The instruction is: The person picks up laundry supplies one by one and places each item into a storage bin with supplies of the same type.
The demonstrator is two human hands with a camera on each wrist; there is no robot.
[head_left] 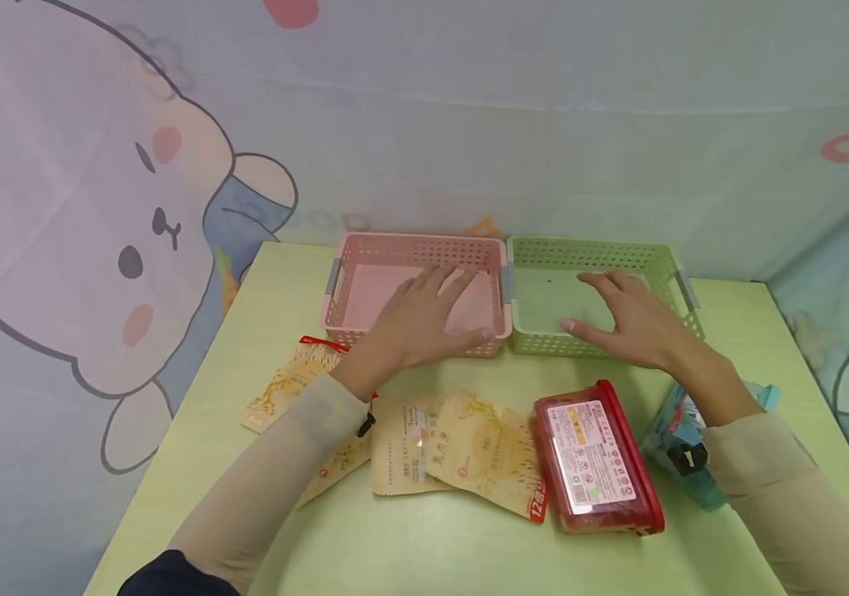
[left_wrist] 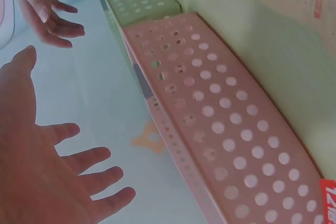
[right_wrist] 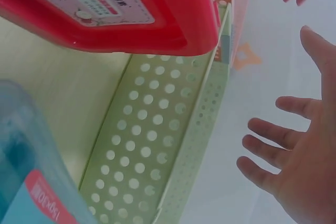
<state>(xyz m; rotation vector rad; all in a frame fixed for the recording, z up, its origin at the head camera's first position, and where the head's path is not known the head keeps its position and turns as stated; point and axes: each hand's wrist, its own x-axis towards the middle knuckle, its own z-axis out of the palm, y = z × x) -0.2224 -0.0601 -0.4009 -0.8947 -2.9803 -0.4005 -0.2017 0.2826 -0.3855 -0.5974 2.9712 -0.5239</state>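
Observation:
My left hand point(head_left: 424, 319) hovers over the pink basket point(head_left: 338, 290) with its fingers spread and holds nothing. Over the green basket point(head_left: 588, 244) is my right hand point(head_left: 629, 323), its fingers loosely extended, likewise holding nothing. In the left wrist view, the left hand point(left_wrist: 58, 166) is above the rim of the pink basket point(left_wrist: 231, 124), palm bare. The right wrist view has the right hand point(right_wrist: 299, 145) above the edge of the green basket point(right_wrist: 142, 140). The two baskets stand side by side at the back of the table.
Several tan pouches point(head_left: 487, 451) lie overlapping before the pink basket. A red plastic box point(head_left: 596, 463) with a white label lies front right. Beside it, partly under the right forearm, is a teal transparent package point(head_left: 711, 488). A patterned cloth point(head_left: 544, 124) hangs behind the table point(head_left: 395, 555).

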